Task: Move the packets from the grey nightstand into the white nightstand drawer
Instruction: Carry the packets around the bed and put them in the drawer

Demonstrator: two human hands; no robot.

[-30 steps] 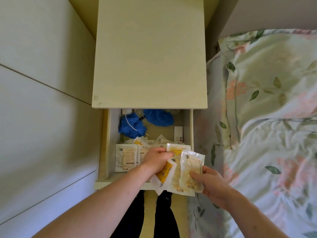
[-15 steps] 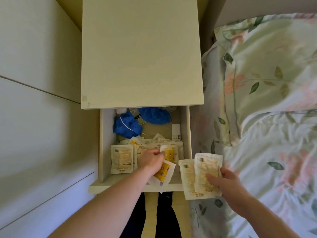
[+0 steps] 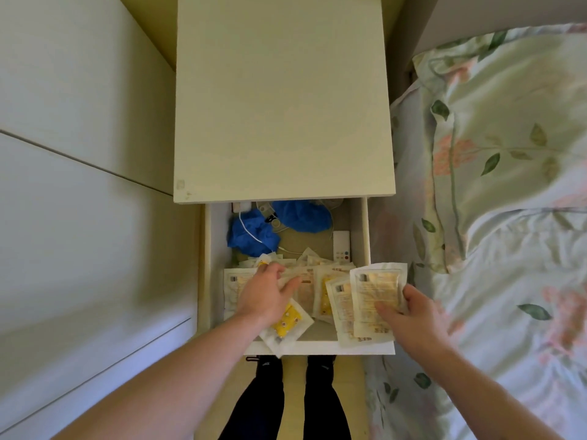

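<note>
The white nightstand (image 3: pixel 282 106) has its drawer (image 3: pixel 317 347) pulled out below me. Several flat clear packets with beige or yellow contents (image 3: pixel 324 290) lie in the drawer's front half. My left hand (image 3: pixel 266 293) hovers over them with fingers spread and relaxed. A yellow packet (image 3: pixel 286 327) lies under its wrist, overhanging the drawer's front edge. My right hand (image 3: pixel 413 315) pinches two beige packets (image 3: pixel 374 293) over the drawer's right front corner. The grey nightstand is out of view.
Two blue cloth bundles (image 3: pixel 254 233), a white cable and a small white remote (image 3: pixel 341 246) fill the drawer's back. A bed with a floral pillow (image 3: pixel 508 138) is close on the right. Pale cabinet panels (image 3: pixel 79 185) line the left. My legs (image 3: pixel 286 401) stand below the drawer.
My left hand has opened and reached further into the drawer, leaving the yellow packet under its wrist. My right hand has brought its two packets back left, over the drawer corner.
</note>
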